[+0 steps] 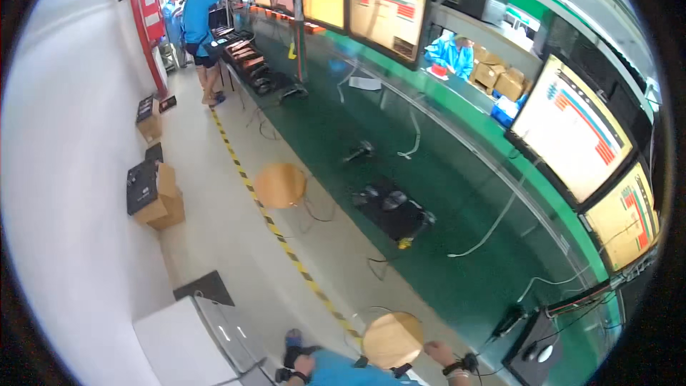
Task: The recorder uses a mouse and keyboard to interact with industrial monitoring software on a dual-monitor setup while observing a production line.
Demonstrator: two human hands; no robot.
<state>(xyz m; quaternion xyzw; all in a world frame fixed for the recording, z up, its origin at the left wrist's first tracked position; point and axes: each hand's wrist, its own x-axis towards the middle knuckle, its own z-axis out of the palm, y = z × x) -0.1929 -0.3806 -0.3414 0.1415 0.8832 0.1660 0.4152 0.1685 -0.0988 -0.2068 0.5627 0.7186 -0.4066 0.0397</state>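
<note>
Your right hand (437,351) rests at the round wooden stool (392,339), at its 3 o'clock edge; your left hand (304,366) hangs at 9 o'clock. I cannot tell either grip.

A pale floor (236,243) with striped tape (286,246) runs beside a long green bench (429,193).

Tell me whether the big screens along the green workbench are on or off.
On. The screens glow with bright pale backgrounds and red and blue bars, all along the green workbench.
</note>
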